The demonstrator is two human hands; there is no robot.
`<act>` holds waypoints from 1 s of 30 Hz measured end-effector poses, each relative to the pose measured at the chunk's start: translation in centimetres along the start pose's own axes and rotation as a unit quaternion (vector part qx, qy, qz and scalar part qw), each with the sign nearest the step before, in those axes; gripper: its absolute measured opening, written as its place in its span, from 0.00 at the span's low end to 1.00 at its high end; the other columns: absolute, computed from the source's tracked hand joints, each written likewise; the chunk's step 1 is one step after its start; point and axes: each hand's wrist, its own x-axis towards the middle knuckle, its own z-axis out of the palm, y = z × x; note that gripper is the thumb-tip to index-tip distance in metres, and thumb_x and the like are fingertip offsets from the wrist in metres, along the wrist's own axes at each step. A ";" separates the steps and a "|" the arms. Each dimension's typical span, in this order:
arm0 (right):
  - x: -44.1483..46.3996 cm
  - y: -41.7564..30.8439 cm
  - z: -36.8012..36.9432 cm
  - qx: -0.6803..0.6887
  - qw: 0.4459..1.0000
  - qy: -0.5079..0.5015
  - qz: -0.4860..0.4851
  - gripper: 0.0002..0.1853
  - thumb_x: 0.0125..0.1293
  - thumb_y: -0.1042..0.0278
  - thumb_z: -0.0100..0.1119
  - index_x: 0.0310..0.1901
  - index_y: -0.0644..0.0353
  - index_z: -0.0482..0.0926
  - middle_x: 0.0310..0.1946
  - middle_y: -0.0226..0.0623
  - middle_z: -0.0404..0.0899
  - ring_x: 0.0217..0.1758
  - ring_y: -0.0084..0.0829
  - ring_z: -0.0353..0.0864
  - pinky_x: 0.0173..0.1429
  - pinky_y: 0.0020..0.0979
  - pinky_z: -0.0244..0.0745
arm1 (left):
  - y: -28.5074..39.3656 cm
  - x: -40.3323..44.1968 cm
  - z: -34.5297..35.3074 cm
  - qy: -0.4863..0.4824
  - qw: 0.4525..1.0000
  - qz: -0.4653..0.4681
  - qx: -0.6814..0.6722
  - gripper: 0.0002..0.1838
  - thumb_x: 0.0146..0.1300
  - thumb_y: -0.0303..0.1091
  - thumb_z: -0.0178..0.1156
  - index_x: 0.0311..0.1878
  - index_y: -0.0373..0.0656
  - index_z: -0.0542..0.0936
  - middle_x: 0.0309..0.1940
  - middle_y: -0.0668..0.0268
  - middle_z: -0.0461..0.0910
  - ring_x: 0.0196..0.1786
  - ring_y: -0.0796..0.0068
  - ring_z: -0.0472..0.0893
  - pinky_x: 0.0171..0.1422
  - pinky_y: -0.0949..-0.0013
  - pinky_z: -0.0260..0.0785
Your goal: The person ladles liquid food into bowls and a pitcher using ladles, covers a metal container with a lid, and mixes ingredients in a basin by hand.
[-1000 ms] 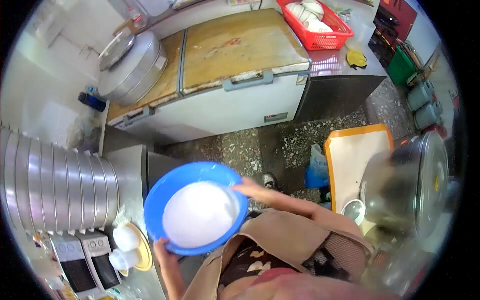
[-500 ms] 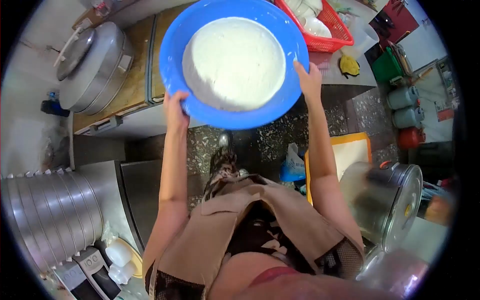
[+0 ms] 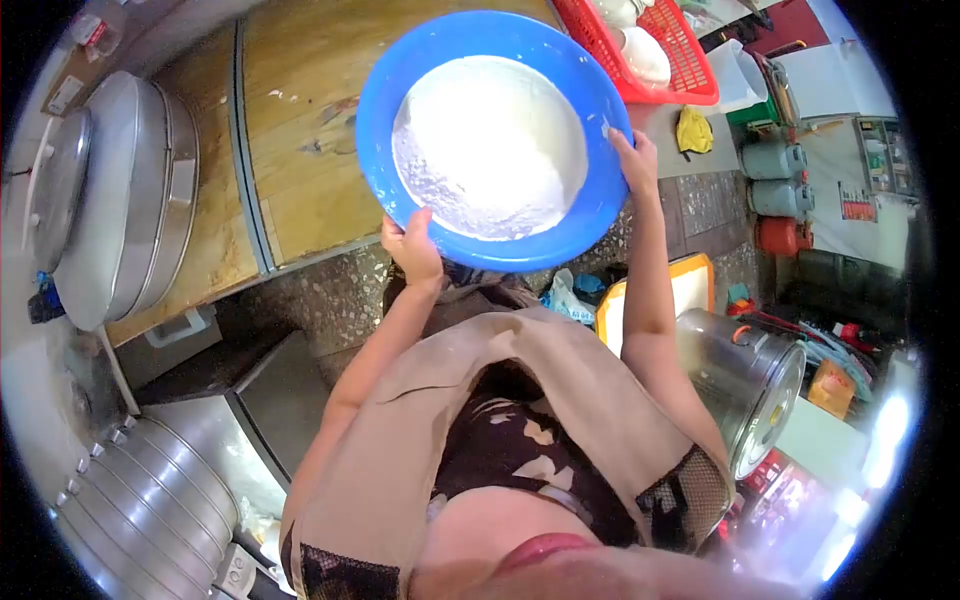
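I hold a wide blue plastic basin [image 3: 376,130] out in front of me. Inside lies a broad mound of white, flour-like powder [image 3: 490,145], brightly lit and crumbly along its lower left side. My left hand [image 3: 412,250] grips the basin's near left rim, with the thumb over the edge. On the right rim, my right hand [image 3: 638,162] is closed, its thumb on top and the other fingers partly hidden. Beyond the basin is a wooden worktop [image 3: 310,190]; whether the two touch, I cannot tell.
A large round metal vessel [image 3: 120,200] stands on the worktop's left. At the upper right are a red plastic basket [image 3: 695,65] with white dishes and a yellow cloth [image 3: 694,130]. A big steel pot [image 3: 725,350] is by my right elbow; ribbed metal cylinders [image 3: 150,500] stand lower left.
My view has turned, and more of the wooden worktop shows behind the basin. The basin sits slightly further right and lower in view, still held by both hands. My left arm is more bent.
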 end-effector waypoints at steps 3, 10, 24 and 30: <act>3.9 -0.3 0.5 -0.112 0.992 0.035 -0.040 0.18 0.51 0.57 0.60 0.35 0.67 0.78 0.31 0.47 0.79 0.36 0.37 0.79 0.43 0.36 0.71 | -0.5 0.6 2.0 -0.033 0.999 0.031 0.025 0.15 0.54 0.24 0.53 0.46 0.33 0.70 0.39 0.63 0.73 0.41 0.76 0.71 0.49 0.71 0.64; 7.7 -7.1 7.9 -0.319 0.865 -0.120 -0.369 0.15 0.56 0.65 0.50 0.45 0.58 0.74 0.46 0.42 0.74 0.51 0.42 0.72 0.53 0.41 0.66 | -1.6 1.3 3.9 -0.150 0.983 -0.029 0.103 0.20 0.60 0.33 0.53 0.52 0.33 0.65 0.45 0.62 0.70 0.46 0.75 0.69 0.54 0.71 0.60; 8.2 -5.6 12.7 -0.390 0.785 -0.374 -0.303 0.20 0.56 0.71 0.45 0.51 0.47 0.74 0.51 0.39 0.72 0.54 0.39 0.71 0.57 0.38 0.65 | -0.8 0.5 5.2 -0.086 0.978 0.044 0.185 0.19 0.62 0.33 0.52 0.53 0.34 0.64 0.46 0.61 0.70 0.47 0.74 0.69 0.54 0.70 0.62; 6.1 -5.6 11.1 -0.496 0.688 -0.327 -0.418 0.11 0.57 0.70 0.44 0.39 0.60 0.75 0.41 0.45 0.76 0.47 0.42 0.74 0.54 0.42 0.65 | -0.6 0.5 4.7 -0.064 0.963 0.015 0.260 0.21 0.59 0.36 0.56 0.52 0.36 0.66 0.44 0.59 0.74 0.46 0.72 0.72 0.52 0.67 0.65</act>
